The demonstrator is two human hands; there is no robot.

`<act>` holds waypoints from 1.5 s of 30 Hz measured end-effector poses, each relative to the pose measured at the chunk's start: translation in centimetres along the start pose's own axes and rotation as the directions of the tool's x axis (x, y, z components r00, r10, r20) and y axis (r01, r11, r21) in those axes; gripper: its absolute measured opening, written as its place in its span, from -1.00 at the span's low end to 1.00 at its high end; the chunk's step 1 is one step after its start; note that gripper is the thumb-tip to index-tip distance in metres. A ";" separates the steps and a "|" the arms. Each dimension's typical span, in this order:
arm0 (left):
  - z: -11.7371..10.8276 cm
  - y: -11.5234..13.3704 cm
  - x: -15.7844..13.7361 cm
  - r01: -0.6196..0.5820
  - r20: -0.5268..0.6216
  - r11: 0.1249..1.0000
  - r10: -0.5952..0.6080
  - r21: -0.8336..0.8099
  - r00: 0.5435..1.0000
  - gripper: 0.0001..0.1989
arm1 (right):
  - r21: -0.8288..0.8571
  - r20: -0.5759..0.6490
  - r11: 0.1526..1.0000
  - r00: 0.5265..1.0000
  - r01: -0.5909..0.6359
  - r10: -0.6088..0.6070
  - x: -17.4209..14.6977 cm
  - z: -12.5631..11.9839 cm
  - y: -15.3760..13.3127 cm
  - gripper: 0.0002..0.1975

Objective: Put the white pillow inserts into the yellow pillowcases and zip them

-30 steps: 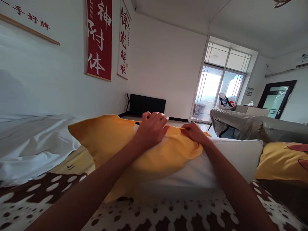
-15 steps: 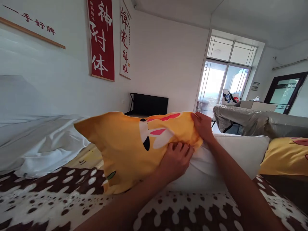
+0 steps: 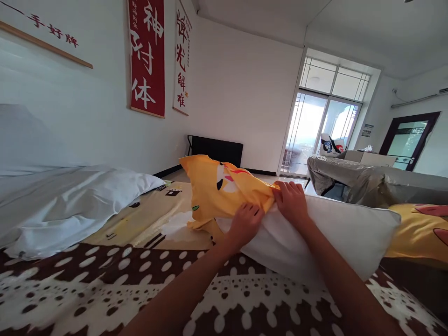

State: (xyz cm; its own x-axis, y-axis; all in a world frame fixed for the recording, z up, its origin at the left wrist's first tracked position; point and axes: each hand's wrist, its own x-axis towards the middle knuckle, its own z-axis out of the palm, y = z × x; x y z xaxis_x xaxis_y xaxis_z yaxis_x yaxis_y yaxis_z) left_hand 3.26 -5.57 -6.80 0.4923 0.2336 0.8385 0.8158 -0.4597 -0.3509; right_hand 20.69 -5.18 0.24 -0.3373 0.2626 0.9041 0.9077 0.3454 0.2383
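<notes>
A yellow pillowcase (image 3: 206, 198) printed with a cartoon animal face lies crumpled in front of me, partly over a white pillow (image 3: 339, 228). Its left part sticks out past the pillow, with one corner raised and a loose fold hanging below. My left hand (image 3: 247, 223) is closed on the lower part of the pillowcase's edge, knuckles up. Higher and to the right, my right hand (image 3: 291, 200) grips the gathered rim of the cloth. The pillow's right part is bare; the rest is hidden beneath the fabric.
Under everything spreads a brown and white patterned blanket (image 3: 140, 280), with a beige printed cloth (image 3: 140, 224) behind it. A white pillow-like bundle (image 3: 87, 200) lies left. Another yellow cushion (image 3: 416, 233) is at right, before a plastic-covered sofa (image 3: 371, 175). A black panel (image 3: 217, 150) leans at the wall.
The pillowcase has bunched up and its left end has moved right, uncovering the beige cloth. My right hand has moved lower, and my left hand slightly left.
</notes>
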 end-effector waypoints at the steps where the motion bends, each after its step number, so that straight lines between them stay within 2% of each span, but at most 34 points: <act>1: 0.1 0.6 -0.4 -0.013 0.020 1.000 0.013 -0.024 1.000 -0.82 | -0.014 -0.003 0.999 1.000 -0.031 0.031 -0.2 0.6 0.2 -0.79; 4: 0.8 2.1 -2.2 -0.036 0.104 0.996 0.044 -0.076 0.994 -0.84 | 0.028 -0.010 0.969 0.969 -0.245 0.245 -0.2 2.2 1.0 -0.73; 6: 1.4 2.6 -3.3 -0.020 0.173 0.996 0.035 -0.091 0.984 -0.87 | 0.125 -0.002 0.902 0.909 -0.414 0.417 0.1 2.7 1.5 -0.70; 8: 1.8 2.7 -3.9 0.025 0.241 0.996 -0.003 -0.091 0.971 -0.86 | 0.245 0.019 0.833 0.862 -0.496 0.507 0.2 2.7 1.8 -0.69; 9: 1.8 2.7 -3.9 0.048 0.272 0.995 -0.021 -0.091 0.962 -0.85 | 0.290 0.021 0.819 0.859 -0.494 0.511 0.3 2.6 1.9 -0.68; 11: 1.6 2.9 -3.3 0.068 0.324 0.992 -0.030 -0.108 0.945 -0.82 | 0.302 -0.011 0.854 0.894 -0.424 0.448 0.3 2.1 1.8 -0.69; 14: 1.1 3.6 -1.7 0.038 0.371 0.982 0.033 -0.183 0.928 -0.83 | 0.209 -0.073 0.940 0.954 -0.271 0.291 0.7 1.0 0.9 -0.74; 17: 1.0 4.5 0.0 0.032 0.396 0.966 0.075 -0.257 0.915 -0.90 | 0.209 -0.066 0.960 0.977 -0.187 0.205 1.6 0.2 -1.3 -0.74; 19: 1.0 4.9 0.7 0.055 0.406 0.955 0.073 -0.293 0.911 -0.87 | 0.174 -0.014 0.974 0.989 -0.145 0.150 2.2 0.3 -3.1 -0.68; 22: 0.9 4.6 0.5 0.078 0.413 0.939 0.073 -0.336 0.908 -0.78 | 0.042 0.167 0.995 0.983 -0.087 0.079 2.2 1.8 -4.9 -0.58; 25: 0.3 3.0 -1.8 0.114 0.446 0.911 0.082 -0.395 0.892 -0.65 | -0.039 0.303 0.996 0.949 -0.081 0.089 1.1 3.8 -5.2 -0.58; 28: -0.2 0.3 -5.6 0.285 0.531 0.826 0.020 -0.486 0.847 -0.62 | -0.078 0.298 0.995 0.950 -0.069 0.090 0.2 5.0 -4.6 -0.56; 31: -0.7 -2.8 -9.7 0.505 0.644 0.705 -0.089 -0.498 0.760 -0.61 | -0.088 0.278 0.993 0.955 -0.079 0.100 0.0 5.3 -4.2 -0.55; 33: -1.3 -5.0 -12.0 0.614 0.697 0.636 -0.163 -0.467 0.698 -0.68 | -0.067 0.280 0.994 0.954 -0.089 0.104 0.2 5.3 -4.2 -0.56; 35: -2.1 -7.2 -13.9 0.690 0.726 0.603 -0.250 -0.401 0.640 -0.73 | -0.027 0.258 0.996 0.962 -0.088 0.092 0.3 5.2 -4.4 -0.56; 39: -4.0 -11.5 -17.1 0.772 0.709 0.610 -0.464 -0.179 0.531 -0.75 | 0.081 0.119 0.995 0.992 -0.058 0.048 1.1 3.6 -5.1 -0.52; 41: -4.7 -13.2 -18.3 0.799 0.672 0.594 -0.554 -0.095 0.492 -0.63 | 0.125 0.033 0.992 0.999 -0.021 0.017 2.0 2.0 -5.5 -0.50; 43: -5.1 -14.5 -18.8 0.844 0.651 0.508 -0.584 -0.173 0.485 -0.48 | 0.160 -0.048 0.986 0.998 0.037 -0.030 3.3 0.2 -5.6 -0.51; 45: -5.0 -15.4 -18.6 0.858 0.637 0.387 -0.577 -0.339 0.511 -0.48 | 0.181 -0.124 0.979 0.990 0.092 -0.071 4.8 -1.4 -5.5 -0.53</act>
State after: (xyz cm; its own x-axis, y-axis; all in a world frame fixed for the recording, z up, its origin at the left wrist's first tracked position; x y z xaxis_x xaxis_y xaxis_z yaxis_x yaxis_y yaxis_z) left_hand -19.94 -7.06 -14.89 -0.0256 0.9303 0.3659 0.6351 -0.2675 0.7247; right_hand 14.45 -7.08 3.75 -0.3669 0.1239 0.9220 0.8123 0.5256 0.2526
